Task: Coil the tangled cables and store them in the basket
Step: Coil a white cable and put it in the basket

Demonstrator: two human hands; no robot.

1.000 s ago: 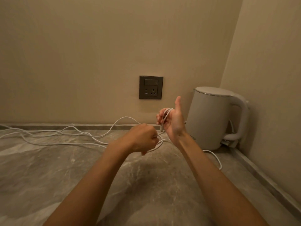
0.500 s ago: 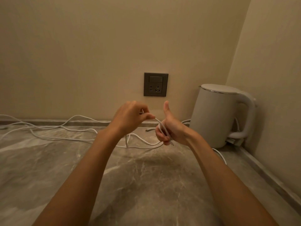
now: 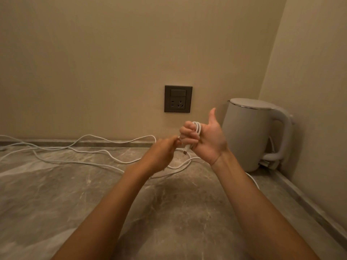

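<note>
Near: our left hand [image 3: 161, 156], blurred, is pinching a strand of white cable [image 3: 197, 128]. Our right hand [image 3: 205, 140], thumb up, is gripping its loops round curled fingers. Slack is trailing left across the marble counter [image 3: 56, 194]. Far: kettle [image 3: 247, 136], wall socket [image 3: 178, 99].

Overall light: dim and warm; I see a yellowish cast over the plain beige wall [image 3: 112, 53].
Source: above and behind the camera, judging by where the shadows fall.
Shadows: a soft dark patch on the grey veined marble counter [image 3: 56, 194] under both forearms; the corner behind the matte white electric kettle [image 3: 249, 136] is darker.
Glare: a thin bright line along the kettle's lid rim and a faint sheen on the counter at left.
Blur: the left hand [image 3: 161, 152] is smeared; the right hand [image 3: 206, 141] and the thin white cable [image 3: 197, 128] looped on it look sharper to me.
Distortion: wide-angle; the counter's back edge bows, the side wall leans outward, and the forearms stretch towards the bottom edge.
</note>
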